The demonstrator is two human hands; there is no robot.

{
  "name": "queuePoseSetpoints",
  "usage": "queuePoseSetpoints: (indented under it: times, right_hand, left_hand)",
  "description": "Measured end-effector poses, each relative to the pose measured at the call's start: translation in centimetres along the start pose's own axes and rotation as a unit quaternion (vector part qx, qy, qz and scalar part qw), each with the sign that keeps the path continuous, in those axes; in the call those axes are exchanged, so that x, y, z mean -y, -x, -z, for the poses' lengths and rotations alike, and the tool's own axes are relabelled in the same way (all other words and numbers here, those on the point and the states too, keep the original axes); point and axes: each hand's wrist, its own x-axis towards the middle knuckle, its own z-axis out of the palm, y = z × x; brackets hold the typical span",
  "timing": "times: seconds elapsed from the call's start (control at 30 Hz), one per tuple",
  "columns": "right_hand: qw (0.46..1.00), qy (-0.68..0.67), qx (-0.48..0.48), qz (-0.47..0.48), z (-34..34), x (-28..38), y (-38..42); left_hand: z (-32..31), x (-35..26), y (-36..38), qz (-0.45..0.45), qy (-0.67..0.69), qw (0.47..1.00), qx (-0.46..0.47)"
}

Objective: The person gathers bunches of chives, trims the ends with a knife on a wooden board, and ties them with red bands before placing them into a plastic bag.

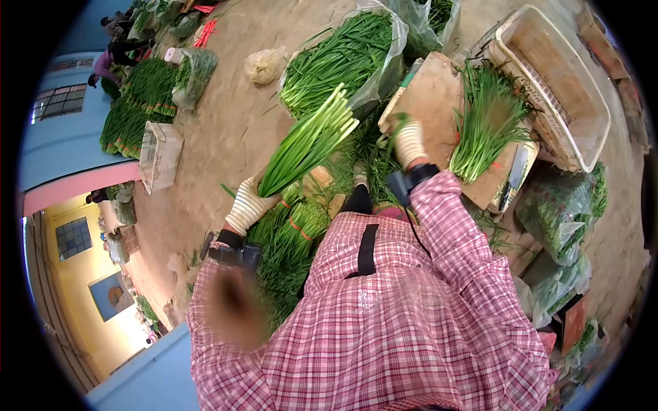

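Note:
My left hand (251, 205), in a white knit glove, is closed round the leafy end of a bunch of green chives (305, 147). The pale stem ends point up and to the right. My right hand (410, 142), gloved too, is curled by the near edge of a wooden board (433, 92), with a few loose chive leaves (399, 122) at its fingers, slightly blurred. On the board's right part lies a pile of chives (488, 120). A knife (514, 177) rests beside that pile. Below my left hand are bundles of chives (301, 222) tied with red bands.
An open plastic bag of chives (343, 58) stands ahead. A white plastic crate (548, 85) leans at the right, with bagged greens (558, 212) below it. Far left are stacked bundles (140, 103), a clear crate (161, 156) and a bending person (108, 65).

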Motion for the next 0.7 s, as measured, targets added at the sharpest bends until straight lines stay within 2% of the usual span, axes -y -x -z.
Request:
queuePoseSetpoints:
  times: [0.03, 0.1, 0.13, 0.17, 0.2, 0.23, 0.27, 0.3, 0.37, 0.4, 0.43, 0.47, 0.5, 0.57, 0.6, 0.63, 0.7]
  right_hand:
    - [0.991, -0.127, -0.033, 0.034, 1.3, 0.7, 1.1]
    - [0.982, -0.178, 0.001, 0.062, 1.7, 1.4, 1.8]
    - [0.988, -0.148, 0.023, 0.032, 1.1, 1.5, 2.1]
    - [0.996, -0.036, 0.081, -0.005, 0.6, 0.7, 0.8]
    - [0.973, 0.182, 0.13, 0.058, 0.1, 0.4, 0.4]
    - [0.897, 0.392, 0.167, 0.118, -0.1, 0.1, -0.2]
    - [0.819, 0.535, 0.191, 0.076, -0.3, 1.4, 0.5]
    - [0.779, 0.598, 0.164, 0.093, 0.0, 1.8, 0.9]
    - [0.833, 0.521, 0.106, 0.154, 1.1, 2.4, 1.3]
    - [0.834, 0.521, 0.101, 0.154, 1.1, 2.1, 1.1]
    - [0.933, 0.298, 0.078, 0.187, 0.5, 1.8, 1.1]
    - [0.975, 0.057, 0.05, 0.21, -0.1, 1.5, 1.2]
    - [0.981, -0.04, 0.058, 0.182, -0.4, 4.0, 3.5]
    - [0.967, -0.082, 0.036, 0.238, -1.0, 5.5, 4.2]
    - [0.978, -0.039, 0.008, 0.204, -1.0, 7.2, 5.2]
    - [0.976, 0.009, -0.006, 0.217, -1.2, 7.6, 4.9]
    - [0.987, 0.015, 0.151, 0.046, -0.2, 9.9, 6.2]
  left_hand:
    - [0.3, 0.2, 0.1, -0.013, -0.014, 1.0, -0.01]
    - [0.9, -0.8, 0.8, 0.002, -0.001, 1.0, -0.017]
    - [1.3, -1.3, 1.1, 0.076, 0.091, 0.993, 0.023]
    - [1.8, -1.7, 1.2, 0.146, 0.181, 0.971, 0.063]
    - [0.9, -1.6, 1.4, 0.133, 0.283, 0.947, 0.068]
    - [0.6, -1.5, 1.5, 0.128, 0.279, 0.949, 0.067]
    - [0.3, -1.4, 1.6, 0.154, 0.349, 0.921, 0.077]
    - [0.1, -1.2, 1.6, 0.18, 0.416, 0.887, 0.088]
    - [-0.3, -1.1, 1.3, 0.164, 0.423, 0.885, 0.101]
    - [-0.6, -1.1, 1.3, 0.16, 0.449, 0.873, 0.105]
    - [-0.8, -1.2, 1.2, 0.157, 0.475, 0.859, 0.109]
    - [-1.0, -1.5, 1.1, 0.166, 0.472, 0.859, 0.109]
    - [-1.2, -1.6, 1.1, 0.166, 0.471, 0.859, 0.113]
    - [-1.5, -1.8, 0.8, 0.16, 0.472, 0.859, 0.122]
    - [-1.6, -1.9, 0.7, 0.16, 0.469, 0.859, 0.127]
    - [-1.7, -1.8, 0.6, 0.154, 0.451, 0.869, 0.134]
    - [-2.1, -2.6, 0.6, 0.148, 0.432, 0.878, 0.144]
